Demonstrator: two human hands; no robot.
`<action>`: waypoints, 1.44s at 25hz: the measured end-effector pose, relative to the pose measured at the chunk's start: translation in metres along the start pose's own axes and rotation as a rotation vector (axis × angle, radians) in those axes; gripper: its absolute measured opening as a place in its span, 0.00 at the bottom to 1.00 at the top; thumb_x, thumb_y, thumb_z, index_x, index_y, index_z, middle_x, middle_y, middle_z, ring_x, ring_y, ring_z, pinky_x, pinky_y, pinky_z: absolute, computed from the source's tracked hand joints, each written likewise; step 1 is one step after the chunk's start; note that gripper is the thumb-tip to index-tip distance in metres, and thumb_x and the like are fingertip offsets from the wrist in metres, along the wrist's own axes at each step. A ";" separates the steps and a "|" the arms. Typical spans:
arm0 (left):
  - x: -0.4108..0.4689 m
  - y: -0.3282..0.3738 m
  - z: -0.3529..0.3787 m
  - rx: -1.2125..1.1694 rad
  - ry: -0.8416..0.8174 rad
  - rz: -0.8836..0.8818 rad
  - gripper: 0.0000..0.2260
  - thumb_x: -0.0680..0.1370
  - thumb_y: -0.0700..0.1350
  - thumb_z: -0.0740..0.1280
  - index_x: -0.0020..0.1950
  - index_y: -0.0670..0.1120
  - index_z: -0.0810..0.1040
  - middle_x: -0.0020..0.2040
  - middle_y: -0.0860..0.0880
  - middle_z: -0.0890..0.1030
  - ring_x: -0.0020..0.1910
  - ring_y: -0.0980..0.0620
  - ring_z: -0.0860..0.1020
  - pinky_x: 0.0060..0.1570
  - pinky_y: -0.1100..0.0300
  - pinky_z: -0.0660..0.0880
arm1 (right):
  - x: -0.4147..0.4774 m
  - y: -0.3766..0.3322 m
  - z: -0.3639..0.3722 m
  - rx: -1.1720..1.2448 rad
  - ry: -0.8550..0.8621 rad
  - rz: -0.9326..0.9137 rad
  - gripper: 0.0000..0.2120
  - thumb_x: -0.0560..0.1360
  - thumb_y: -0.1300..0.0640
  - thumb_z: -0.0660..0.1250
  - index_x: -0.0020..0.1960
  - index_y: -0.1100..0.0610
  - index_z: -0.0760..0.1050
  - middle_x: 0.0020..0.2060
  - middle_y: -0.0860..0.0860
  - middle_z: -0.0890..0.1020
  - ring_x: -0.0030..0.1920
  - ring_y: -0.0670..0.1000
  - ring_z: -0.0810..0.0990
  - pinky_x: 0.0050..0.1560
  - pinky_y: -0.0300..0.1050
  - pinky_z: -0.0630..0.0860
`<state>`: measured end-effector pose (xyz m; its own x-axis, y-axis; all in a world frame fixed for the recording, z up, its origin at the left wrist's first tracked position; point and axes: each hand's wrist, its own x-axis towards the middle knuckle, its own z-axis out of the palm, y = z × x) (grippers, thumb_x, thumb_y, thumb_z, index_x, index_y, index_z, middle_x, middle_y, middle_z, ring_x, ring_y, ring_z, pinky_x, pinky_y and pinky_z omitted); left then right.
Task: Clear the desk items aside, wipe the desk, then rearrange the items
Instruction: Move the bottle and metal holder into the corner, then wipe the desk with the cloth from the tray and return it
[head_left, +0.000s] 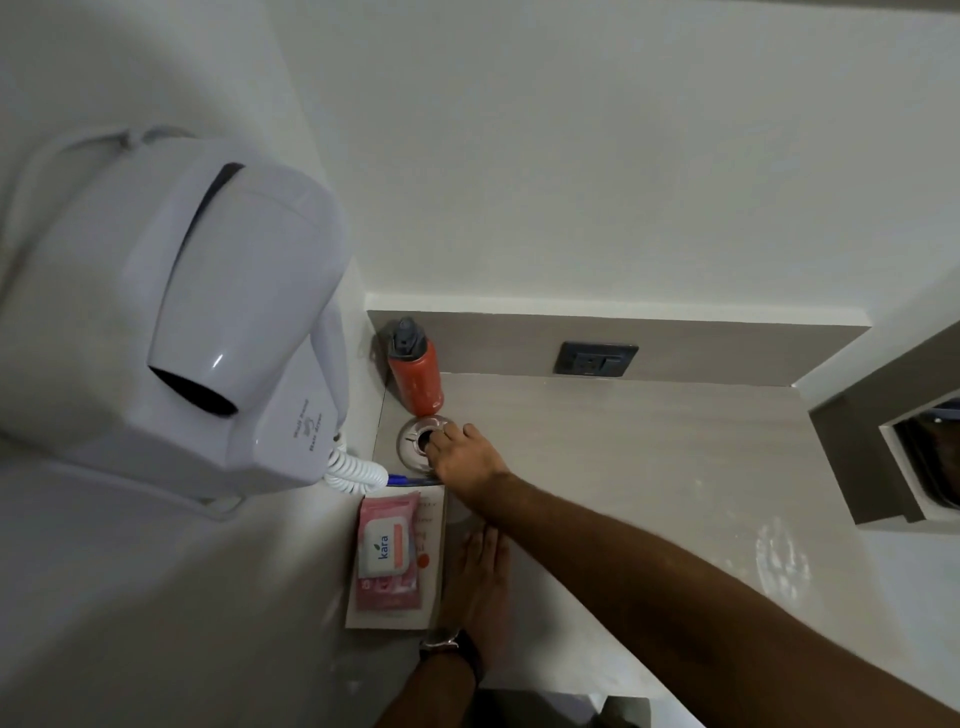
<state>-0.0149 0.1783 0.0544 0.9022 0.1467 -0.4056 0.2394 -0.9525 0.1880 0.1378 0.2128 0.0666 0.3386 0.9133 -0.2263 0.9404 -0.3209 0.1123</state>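
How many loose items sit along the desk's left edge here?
4, possibly more hidden: red bottle in the back corner, round metal piece under the right hand, blue pen, pink wipes pack on a card.

bare forearms; dark wristwatch (448, 646) on left wrist

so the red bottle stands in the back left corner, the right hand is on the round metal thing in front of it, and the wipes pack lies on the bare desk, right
Not quite. The head view shows the wipes pack lying on a booklet, not the bare desk. The red bottle, right hand and round metal thing are as you say.
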 end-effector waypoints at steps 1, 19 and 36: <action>0.004 0.002 0.000 0.025 -0.005 -0.030 0.20 0.67 0.54 0.70 0.53 0.46 0.87 0.54 0.46 0.87 0.55 0.50 0.85 0.67 0.50 0.68 | -0.001 0.003 0.003 0.030 0.012 -0.003 0.24 0.80 0.58 0.70 0.75 0.59 0.72 0.73 0.58 0.75 0.73 0.59 0.73 0.72 0.53 0.71; 0.166 0.153 -0.021 0.043 0.142 0.170 0.31 0.79 0.39 0.55 0.81 0.40 0.48 0.83 0.41 0.49 0.82 0.42 0.49 0.79 0.47 0.56 | -0.374 0.292 0.111 0.279 0.026 0.859 0.18 0.84 0.52 0.63 0.71 0.54 0.76 0.70 0.52 0.77 0.69 0.57 0.75 0.67 0.51 0.69; 0.197 0.170 -0.010 0.105 0.047 0.032 0.25 0.75 0.42 0.72 0.71 0.47 0.71 0.78 0.43 0.64 0.75 0.42 0.63 0.68 0.46 0.70 | -0.460 0.501 0.193 0.698 0.188 1.600 0.30 0.82 0.59 0.67 0.79 0.66 0.59 0.71 0.68 0.73 0.72 0.69 0.73 0.76 0.63 0.70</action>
<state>0.2071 0.0473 0.0150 0.9251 0.1252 -0.3584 0.1730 -0.9794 0.1043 0.4591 -0.4162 0.0402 0.9006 -0.3818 -0.2077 -0.4312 -0.8445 -0.3176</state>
